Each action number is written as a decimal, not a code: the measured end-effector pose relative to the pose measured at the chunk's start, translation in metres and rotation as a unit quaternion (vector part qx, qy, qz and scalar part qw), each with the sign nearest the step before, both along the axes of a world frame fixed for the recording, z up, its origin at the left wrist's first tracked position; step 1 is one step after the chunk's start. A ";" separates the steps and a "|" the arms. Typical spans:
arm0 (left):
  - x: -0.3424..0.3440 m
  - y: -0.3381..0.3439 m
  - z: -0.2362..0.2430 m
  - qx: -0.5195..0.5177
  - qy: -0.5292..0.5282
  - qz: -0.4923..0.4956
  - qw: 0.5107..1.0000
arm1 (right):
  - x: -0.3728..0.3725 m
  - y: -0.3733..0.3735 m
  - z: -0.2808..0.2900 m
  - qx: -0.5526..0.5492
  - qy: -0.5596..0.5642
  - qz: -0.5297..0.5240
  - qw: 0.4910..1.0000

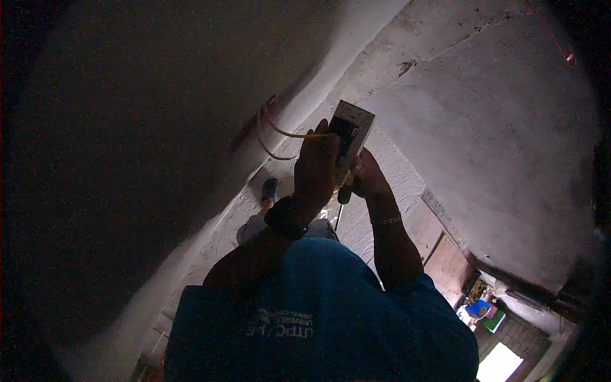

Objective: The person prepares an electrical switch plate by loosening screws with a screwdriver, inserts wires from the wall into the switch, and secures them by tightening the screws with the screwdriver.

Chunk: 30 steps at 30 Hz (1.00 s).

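A pale rectangular electrical wall plate (363,121), its dark wired back partly showing, is held up and tilted between my two hands. My left hand (316,169) is closed at its left side, fingertips against the plate and a yellow wire (287,134). That wire runs from an opening in the wall to the plate's back. A second, paler wire (270,151) hangs in a loop beside my left hand, its end loose. My right hand (370,177) is closed at the plate's lower right edge. Under its fingers sits a dark-handled screwdriver (344,194), shaft pointing down. Shadow hides the finger details.
The shaded wall (159,127) with the wire opening (270,100) rises close on the left. A pale rough floor (394,149) lies below, with one shod foot (270,190) on it. At lower right, several items, including a blue container (477,309), stand near a bright opening (500,363).
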<state>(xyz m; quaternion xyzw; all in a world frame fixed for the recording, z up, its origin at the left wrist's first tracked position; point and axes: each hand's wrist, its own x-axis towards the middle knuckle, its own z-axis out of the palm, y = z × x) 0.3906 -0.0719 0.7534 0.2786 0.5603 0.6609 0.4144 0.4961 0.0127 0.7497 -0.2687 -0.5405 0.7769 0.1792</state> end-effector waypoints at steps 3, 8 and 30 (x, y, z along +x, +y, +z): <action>0.002 -0.002 0.000 0.008 -0.025 0.029 0.999 | 0.001 0.008 0.001 0.056 -0.115 0.036 0.991; 0.002 -0.025 0.007 -0.002 0.037 0.037 0.999 | -0.003 0.015 -0.001 -0.060 0.093 0.084 0.990; -0.010 -0.095 -0.005 -0.103 0.000 0.178 0.979 | -0.023 0.031 0.031 -0.073 0.065 0.217 0.971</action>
